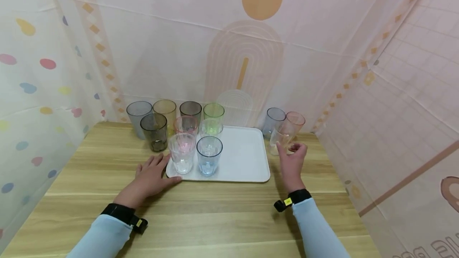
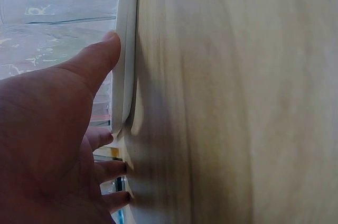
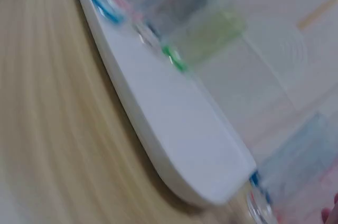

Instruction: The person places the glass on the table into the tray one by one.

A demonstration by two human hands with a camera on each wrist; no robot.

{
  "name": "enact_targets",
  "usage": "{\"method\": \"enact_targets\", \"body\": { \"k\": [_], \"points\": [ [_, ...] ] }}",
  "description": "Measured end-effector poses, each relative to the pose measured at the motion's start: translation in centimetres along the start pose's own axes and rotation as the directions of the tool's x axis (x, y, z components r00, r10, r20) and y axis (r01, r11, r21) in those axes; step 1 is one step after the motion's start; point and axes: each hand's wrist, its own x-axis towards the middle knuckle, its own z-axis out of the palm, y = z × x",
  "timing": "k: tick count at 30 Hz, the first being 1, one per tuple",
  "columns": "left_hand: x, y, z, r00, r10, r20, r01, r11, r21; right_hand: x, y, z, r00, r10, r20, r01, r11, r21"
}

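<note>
Left hand [image 1: 152,176] on tray [image 1: 247,170] corner | right hand [image 1: 292,158] grips clear cup [image 1: 281,140]

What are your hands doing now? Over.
Left hand flat on table, touching tray corner. Right hand reaching a clear cup, grip unclear. Two cups behind it.

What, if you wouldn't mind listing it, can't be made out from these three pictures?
- Right wrist view: motion blur smears the cups; the right hand is cut off by the corner.
- Head view: whether that hand grips the clear cup is unclear; the fingers overlap it.
- Left wrist view: the left hand fills the frame, hiding most of the tray.
</note>
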Motion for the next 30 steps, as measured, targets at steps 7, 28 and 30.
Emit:
{"method": "enact_targets", "body": {
  "k": [7,28,30],
  "points": [
    [0.0,-0.4,0.2,1.000,-0.001,-0.004,0.001,1.000,0.009,2.7,1.4,0.5,0.987,0.094,0.133,-0.096,0.995,0.011],
    [-0.2,0.1,-0.2,1.000,-0.005,0.004,0.005,1.000,0.000,3.3,1.3,1.4,0.983,0.096,0.155,-0.091,0.995,-0.042],
    [-0.2,0.1,-0.3,1.000,-0.006,0.004,0.006,1.000,-0.002,2.9,0.9,1.5,0.983,0.072,0.168,-0.070,0.997,-0.018]
  ]
}}
